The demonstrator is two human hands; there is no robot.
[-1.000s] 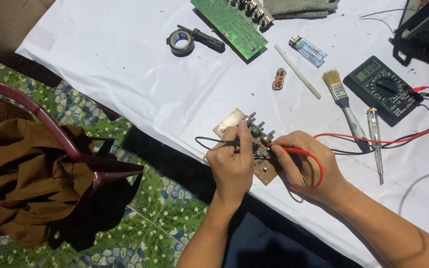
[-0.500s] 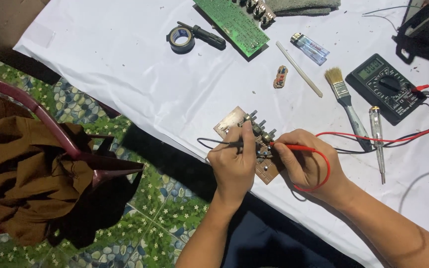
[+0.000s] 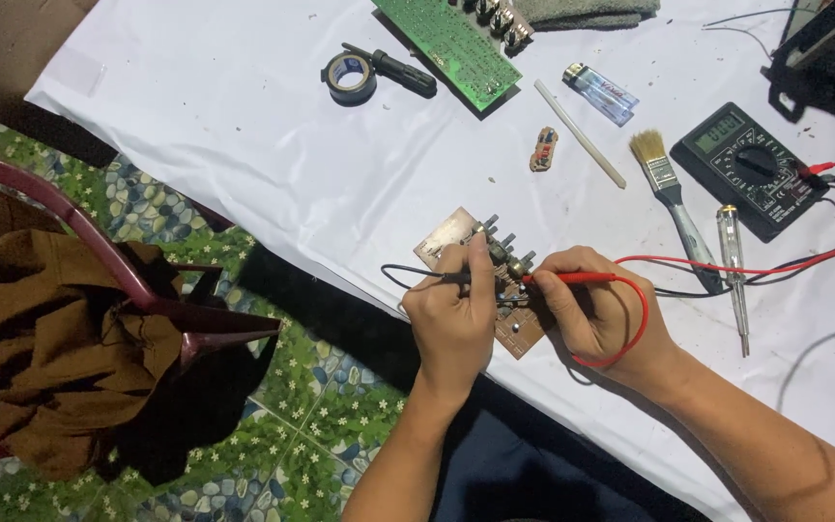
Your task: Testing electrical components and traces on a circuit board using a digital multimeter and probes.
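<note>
**Two probes on a small brown board**

The small brown circuit board (image 3: 495, 290) lies flat near the front edge of the surface (image 3: 244, 126), its row of metal-shafted knobs pointing away from the person. The left hand (image 3: 453, 324) is closed around the black probe (image 3: 456, 278), and the right hand (image 3: 596, 314) is pinched on the red probe (image 3: 572, 278). Both tips meet the board from opposite sides, so each hand steadies one lead on its own spot.

The red lead (image 3: 804, 259) loops back to the dark multimeter (image 3: 751, 169), set within sight to the right. Near it lie a bristle paintbrush (image 3: 664, 184) and a clear-handled tester screwdriver (image 3: 734, 266).

Farther off are a green circuit board (image 3: 446, 43), a roll of tape (image 3: 350, 77) and a translucent lighter (image 3: 601, 92), all on a smooth white cloth.
</note>
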